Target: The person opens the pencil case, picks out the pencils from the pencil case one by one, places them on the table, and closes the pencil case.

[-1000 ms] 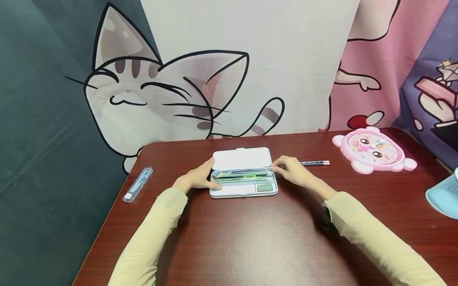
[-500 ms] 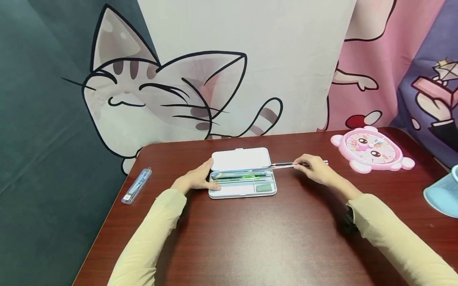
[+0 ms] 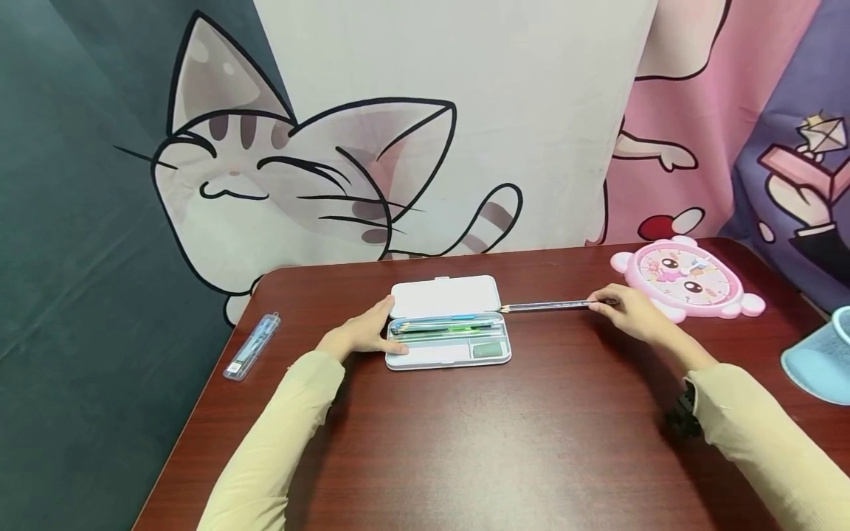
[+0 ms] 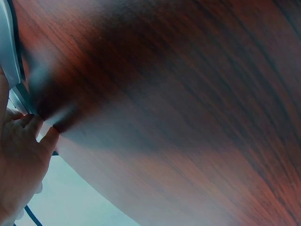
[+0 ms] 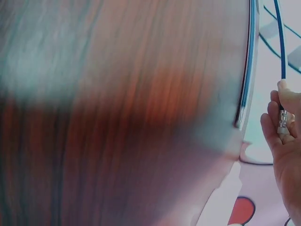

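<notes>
Pencil, head view: the pencil (image 3: pixel 551 305) stretches level from the right hand (image 3: pixel 627 313), with its sharpened end just beside the case's right edge.
Right hand: thumb and fingers close together, pinching the pencil by its far end; the pink clock (image 3: pixel 707 284) sits just behind these fingers.
White case: the white case (image 3: pixel 434 354) lies unfolded in the middle of the surface (image 3: pixel 505 435), its lid (image 3: pixel 445 296) tipped back, several pencils (image 3: pixel 451 328) in the upper compartment and a green block (image 3: pixel 488 350) in the lower right one.
Left hand: the left hand (image 3: pixel 361 330) is spread, thumb apart from the fingers, resting against the case's left side.
Clear blue pack: the pack (image 3: pixel 252 346) lies to the left, well apart from the case.
Blue container: the container (image 3: pixel 823 358) is cut off at the right.
Left wrist view: those fingers reach toward a pale edge, too cropped to name.
Right wrist view: the pencil's metal band and pale tip show among the curled fingers; a blue strip (image 5: pixel 247 70) lies along the surface's border.
</notes>
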Available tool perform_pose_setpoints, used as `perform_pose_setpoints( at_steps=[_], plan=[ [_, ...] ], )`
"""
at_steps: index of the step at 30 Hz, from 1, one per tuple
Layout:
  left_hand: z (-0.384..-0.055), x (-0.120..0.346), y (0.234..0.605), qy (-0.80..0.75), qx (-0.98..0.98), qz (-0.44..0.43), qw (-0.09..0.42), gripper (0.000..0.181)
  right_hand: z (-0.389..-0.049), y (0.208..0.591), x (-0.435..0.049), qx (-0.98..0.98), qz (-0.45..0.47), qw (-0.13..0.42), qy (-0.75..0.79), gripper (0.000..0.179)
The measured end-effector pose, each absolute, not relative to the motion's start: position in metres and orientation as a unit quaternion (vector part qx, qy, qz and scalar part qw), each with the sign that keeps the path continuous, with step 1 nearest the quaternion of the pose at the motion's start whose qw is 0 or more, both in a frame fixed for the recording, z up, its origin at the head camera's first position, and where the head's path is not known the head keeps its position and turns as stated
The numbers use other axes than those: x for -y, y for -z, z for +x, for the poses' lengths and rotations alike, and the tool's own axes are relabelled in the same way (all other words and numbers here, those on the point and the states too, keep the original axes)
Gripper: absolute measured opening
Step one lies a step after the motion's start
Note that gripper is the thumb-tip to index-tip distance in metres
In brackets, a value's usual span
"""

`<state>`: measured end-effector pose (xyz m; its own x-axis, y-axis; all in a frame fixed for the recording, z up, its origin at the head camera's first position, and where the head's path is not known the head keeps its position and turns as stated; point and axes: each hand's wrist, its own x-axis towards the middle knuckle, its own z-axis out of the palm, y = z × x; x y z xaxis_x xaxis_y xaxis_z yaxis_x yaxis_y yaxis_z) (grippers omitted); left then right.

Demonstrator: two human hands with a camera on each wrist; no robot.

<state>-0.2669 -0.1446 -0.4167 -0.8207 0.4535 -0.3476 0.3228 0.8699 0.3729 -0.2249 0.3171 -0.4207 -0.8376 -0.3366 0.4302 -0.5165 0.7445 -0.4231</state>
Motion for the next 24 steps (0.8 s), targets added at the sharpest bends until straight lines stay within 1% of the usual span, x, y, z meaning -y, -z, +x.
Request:
perform_pose_setpoints(
  at_steps=[3, 10, 16, 24],
  plan=[
    [-0.268, 0.145, 0.418, -0.15, -0.943, 0.202, 0.219, 0.114, -0.225, 0.423, -0.325, 0.925, 0.224, 0.156, -0.264, 0.007],
    [-0.266, 0.145, 0.415, -0.145, -0.942, 0.212, 0.217, 0.112, -0.228, 0.438, -0.325, 0.92, 0.247, 0.186, -0.239, 0.011],
    [-0.265, 0.143, 0.416, -0.143, -0.943, 0.21, 0.217, 0.111, -0.23, 0.437, -0.319, 0.932, 0.242, 0.18, -0.201, 0.008],
    [-0.264, 0.143, 0.415, -0.14, -0.945, 0.208, 0.211, 0.111, -0.234, 0.436, -0.317, 0.939, 0.231, 0.181, -0.18, 0.009]
  ],
)
